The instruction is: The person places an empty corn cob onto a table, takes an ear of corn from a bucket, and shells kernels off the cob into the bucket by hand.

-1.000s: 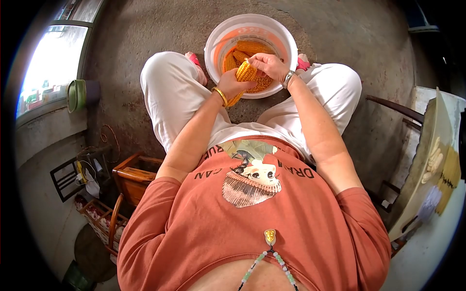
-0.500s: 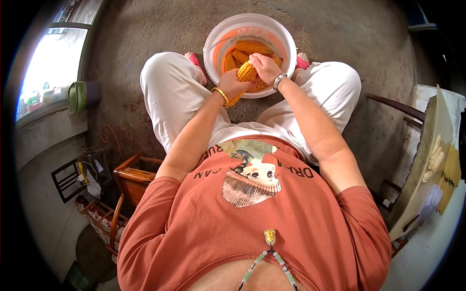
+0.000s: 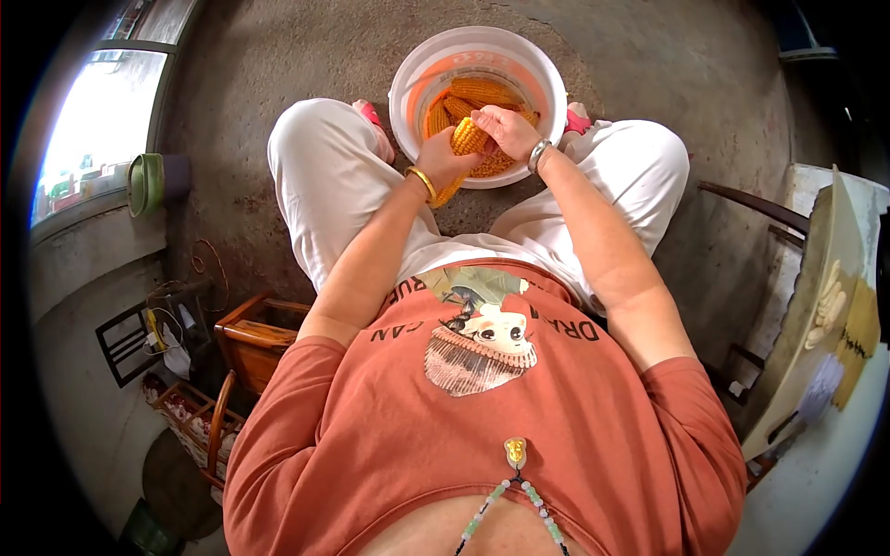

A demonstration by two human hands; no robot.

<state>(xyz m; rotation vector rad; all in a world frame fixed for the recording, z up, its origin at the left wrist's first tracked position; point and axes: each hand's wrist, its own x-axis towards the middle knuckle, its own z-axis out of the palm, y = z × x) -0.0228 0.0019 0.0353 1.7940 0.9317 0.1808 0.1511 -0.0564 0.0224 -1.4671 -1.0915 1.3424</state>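
Observation:
An ear of corn (image 3: 468,136) slants over the near rim of a white bucket (image 3: 401,102), its lower end pointing toward my lap. My left hand (image 3: 447,158), with a gold bangle at the wrist, is wrapped round the middle of this ear. My right hand (image 3: 505,132), wearing a silver bracelet, has its fingers curled at the ear's upper right side; whether they pinch kernels is too small to tell. Inside the bucket lie several more corn ears (image 3: 484,91) and loose yellow kernels (image 3: 494,165).
The bucket stands on the concrete floor (image 3: 306,56) between my knees. To the left are a wooden chair (image 3: 260,324) and a green bin (image 3: 146,185) by the window. A table (image 3: 788,306) with things on it stands at right.
My right hand has shifted slightly left along the top of the ear and its fingers have curled differently. The left hand still grips the ear in nearly the same place.

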